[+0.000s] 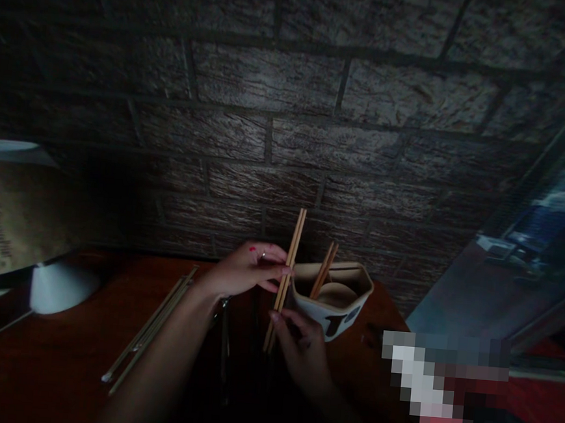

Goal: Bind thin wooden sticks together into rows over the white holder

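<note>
A pair of wooden chopsticks (296, 239) stands tilted in front of me, held by both hands. My left hand (253, 268) pinches the pair around its middle, thumb in front. Lower down, the fingers of my right hand (302, 337) close on the same chopsticks near their bottom ends. Just right of them is a paper food container (365, 286) with a dark print on its side. Another pair of chopsticks (324, 270) leans inside it, beside a round pale lid or bowl (338, 295).
Several long thin sticks (156, 319), seemingly wrapped, lie on the brown wooden table (56, 356) to the left. A lamp-like white cone (64, 289) and a printed brown shade (22, 223) stand far left. A brick wall (307, 83) rises behind; a window (514, 256) is at right.
</note>
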`<state>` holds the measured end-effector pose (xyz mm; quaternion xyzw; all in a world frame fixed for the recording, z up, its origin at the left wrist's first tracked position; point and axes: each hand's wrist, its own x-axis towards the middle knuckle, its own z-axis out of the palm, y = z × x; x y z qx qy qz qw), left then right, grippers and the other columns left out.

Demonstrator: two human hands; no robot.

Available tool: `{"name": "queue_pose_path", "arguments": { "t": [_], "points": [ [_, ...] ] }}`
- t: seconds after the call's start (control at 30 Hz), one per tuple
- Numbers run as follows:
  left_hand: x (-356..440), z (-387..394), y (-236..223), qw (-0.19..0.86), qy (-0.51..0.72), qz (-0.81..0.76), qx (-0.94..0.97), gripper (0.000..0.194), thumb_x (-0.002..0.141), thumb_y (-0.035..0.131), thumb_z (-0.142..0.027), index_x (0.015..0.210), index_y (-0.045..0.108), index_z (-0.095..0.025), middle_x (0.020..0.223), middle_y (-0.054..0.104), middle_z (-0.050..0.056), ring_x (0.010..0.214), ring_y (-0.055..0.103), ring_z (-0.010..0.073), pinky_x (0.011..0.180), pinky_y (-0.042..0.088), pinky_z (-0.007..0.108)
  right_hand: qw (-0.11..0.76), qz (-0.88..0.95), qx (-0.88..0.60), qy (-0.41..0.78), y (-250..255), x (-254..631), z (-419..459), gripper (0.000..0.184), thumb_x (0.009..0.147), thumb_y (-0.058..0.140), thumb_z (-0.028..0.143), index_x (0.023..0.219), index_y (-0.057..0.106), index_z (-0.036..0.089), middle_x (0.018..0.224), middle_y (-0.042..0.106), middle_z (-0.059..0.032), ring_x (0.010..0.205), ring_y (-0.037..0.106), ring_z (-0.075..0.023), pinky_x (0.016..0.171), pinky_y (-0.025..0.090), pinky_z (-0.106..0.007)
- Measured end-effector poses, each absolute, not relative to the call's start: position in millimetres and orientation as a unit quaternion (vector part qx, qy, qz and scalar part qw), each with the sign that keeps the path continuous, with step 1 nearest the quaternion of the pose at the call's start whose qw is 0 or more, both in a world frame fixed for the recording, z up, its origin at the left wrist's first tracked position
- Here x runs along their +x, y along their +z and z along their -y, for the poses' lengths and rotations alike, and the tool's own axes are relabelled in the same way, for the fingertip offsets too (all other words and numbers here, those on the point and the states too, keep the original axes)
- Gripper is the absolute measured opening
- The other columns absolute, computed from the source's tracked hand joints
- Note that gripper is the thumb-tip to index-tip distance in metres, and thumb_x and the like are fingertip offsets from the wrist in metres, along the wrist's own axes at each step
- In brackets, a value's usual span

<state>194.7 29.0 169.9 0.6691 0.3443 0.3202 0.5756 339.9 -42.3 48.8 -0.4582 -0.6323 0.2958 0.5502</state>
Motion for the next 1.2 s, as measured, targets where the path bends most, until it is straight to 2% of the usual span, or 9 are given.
{"name": "queue_pose_path", "arguments": {
  "t": [0.2, 0.37, 0.57, 0.7, 0.77, 0.87, 0.97, 1.07, 1.2],
  "points": [
    [194, -29, 170, 0.569, 0.320, -0.348, 0.673, 0.022, 0.075, 0.074, -0.030, 0.091, 0.068, -0.016, 0.091, 0.072, 0.004, 0.081, 0.069, 0.0167, 0.067, 0.061, 0.029, 0.536, 0.619, -0.458, 0.346, 45, 338, 45, 0.030, 0.090, 0.057, 0.042, 0.085, 0.073, 0.018, 0.066, 0.064, -0.0015, 0.059, 0.055, -0.0137, 0.053, 0.044, -0.023],
    [192, -30, 170, 0.576, 0.304, -0.341, 0.678, 0.026, 0.075, 0.075, -0.030, 0.096, 0.069, -0.016, 0.095, 0.073, 0.005, 0.086, 0.070, 0.0181, 0.068, 0.060, 0.027, 0.552, 0.637, -0.453, 0.292, 54, 339, 46, 0.029, 0.089, 0.058, 0.038, 0.075, 0.070, 0.016, 0.062, 0.059, -0.0008, 0.058, 0.052, -0.0127, 0.055, 0.042, -0.023],
    [187, -35, 162, 0.611, 0.188, -0.308, 0.704, 0.025, 0.079, 0.073, -0.029, 0.099, 0.071, -0.015, 0.097, 0.074, 0.008, 0.088, 0.071, 0.0179, 0.075, 0.058, 0.027, 0.590, 0.627, -0.424, 0.280, 61, 340, 47, 0.020, 0.091, 0.057, 0.030, 0.092, 0.072, 0.017, 0.080, 0.069, -0.0034, 0.073, 0.060, -0.0145, 0.068, 0.047, -0.024],
    [188, -37, 161, 0.604, 0.182, -0.296, 0.717, 0.024, 0.079, 0.073, -0.028, 0.098, 0.071, -0.014, 0.094, 0.075, 0.008, 0.083, 0.071, 0.0169, 0.074, 0.058, 0.026, 0.580, 0.625, -0.436, 0.288, 57, 340, 46, 0.022, 0.090, 0.058, 0.033, 0.087, 0.071, 0.016, 0.074, 0.067, -0.0028, 0.068, 0.059, -0.0139, 0.065, 0.047, -0.024],
    [188, -37, 162, 0.591, 0.209, -0.304, 0.718, 0.024, 0.079, 0.073, -0.030, 0.096, 0.070, -0.014, 0.094, 0.075, 0.008, 0.083, 0.072, 0.0175, 0.072, 0.058, 0.025, 0.568, 0.620, -0.445, 0.307, 54, 340, 44, 0.024, 0.089, 0.059, 0.038, 0.089, 0.071, 0.016, 0.072, 0.067, -0.0022, 0.066, 0.059, -0.0137, 0.062, 0.046, -0.024],
    [185, -39, 168, 0.549, 0.315, -0.330, 0.701, 0.031, 0.077, 0.075, -0.035, 0.100, 0.069, -0.015, 0.098, 0.075, 0.008, 0.083, 0.072, 0.0182, 0.070, 0.059, 0.026, 0.544, 0.616, -0.454, 0.345, 48, 338, 42, 0.032, 0.083, 0.067, 0.044, 0.099, 0.070, 0.016, 0.076, 0.070, -0.0031, 0.068, 0.062, -0.0146, 0.062, 0.048, -0.024],
    [182, -38, 173, 0.498, 0.396, -0.338, 0.694, 0.039, 0.078, 0.074, -0.039, 0.109, 0.067, -0.017, 0.105, 0.075, 0.009, 0.086, 0.072, 0.0190, 0.070, 0.060, 0.027, 0.474, 0.670, -0.440, 0.365, 41, 337, 41, 0.037, 0.078, 0.071, 0.048, 0.098, 0.072, 0.017, 0.077, 0.073, -0.0031, 0.065, 0.064, -0.0141, 0.058, 0.046, -0.023],
    [181, -34, 179, 0.438, 0.440, -0.339, 0.707, 0.037, 0.079, 0.073, -0.041, 0.106, 0.067, -0.016, 0.106, 0.074, 0.011, 0.090, 0.072, 0.0210, 0.068, 0.060, 0.025, 0.390, 0.742, -0.418, 0.351, 36, 337, 42, 0.031, 0.082, 0.068, 0.048, 0.091, 0.075, 0.020, 0.080, 0.075, -0.0019, 0.067, 0.065, -0.0133, 0.061, 0.044, -0.023],
    [190, -27, 182, 0.391, 0.510, -0.312, 0.700, 0.029, 0.081, 0.072, -0.037, 0.100, 0.067, -0.015, 0.104, 0.075, 0.010, 0.094, 0.071, 0.0206, 0.067, 0.058, 0.022, 0.344, 0.777, -0.400, 0.342, 33, 337, 43, 0.029, 0.086, 0.064, 0.045, 0.087, 0.075, 0.019, 0.081, 0.076, -0.0014, 0.069, 0.066, -0.0124, 0.063, 0.043, -0.022]
  ]
}}
